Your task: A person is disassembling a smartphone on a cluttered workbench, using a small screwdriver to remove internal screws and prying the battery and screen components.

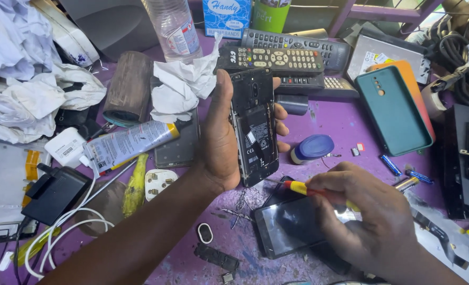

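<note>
Upright in my left hand (218,142): black phone (254,126), back cover off, battery and board exposed, held above the purple tabletop (345,126). Right hand (366,211) grips a yellow-handled screwdriver (303,188) near its lower edge.

Head cam, steep down, close-up

Left hand (221,142) holds an opened phone (254,126) upright, back cover off, thumb on its left edge, fingers (282,113) wrapped round the right edge. Right hand (369,211) grips a yellow-red screwdriver (298,187), tip at the phone's lower right corner. Under the right hand, a second phone (284,227) lies screen up on the purple worktop (340,126). Nearby: teal case (395,108), remotes (276,58), crumpled tissue (182,87), glue tube (129,145), blue cap (312,148), white plug (160,182), tweezers (237,211).
</note>
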